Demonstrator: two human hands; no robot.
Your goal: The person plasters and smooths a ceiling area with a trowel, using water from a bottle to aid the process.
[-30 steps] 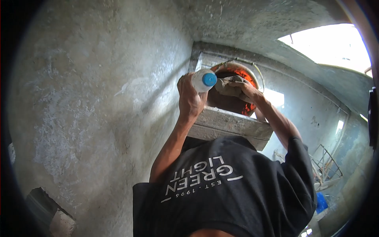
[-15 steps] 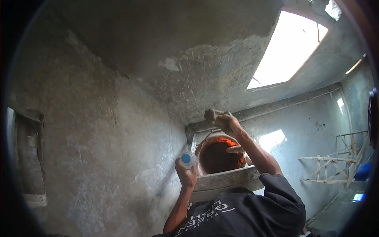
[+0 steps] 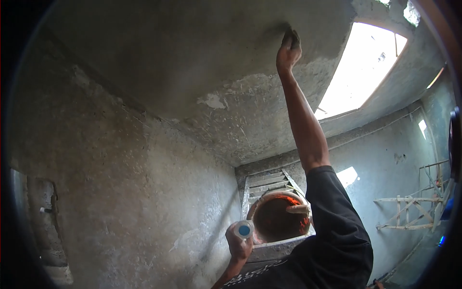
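My right hand [image 3: 289, 55] is raised to the ceiling, its fingers closed round a dark grey sponge-like block [image 3: 294, 38] that appears to touch the wet-looking ceiling surface [image 3: 231, 33]. The block's exact kind is hard to make out. Low in the view, my left hand [image 3: 239, 246] grips a plastic bottle [image 3: 244, 229] with a blue cap facing me. Just right of that hand stands a round tub [image 3: 262, 204], orange-red inside its rim, with dark contents. A pale handle [image 3: 298, 209] sticks out over the tub's right side.
A ladder [image 3: 267, 179] rises behind the tub. The ceiling has a bright rectangular opening [image 3: 363, 67] at right. Wooden framework [image 3: 409, 212] stands at the right wall. A rough plastered wall [image 3: 144, 192] fills the left, with a recess [image 3: 45, 221] at its edge.
My right hand has gone from above the tub up to the ceiling with the block. My left hand still holds the bottle. The view has tilted up, so the tub sits lower.
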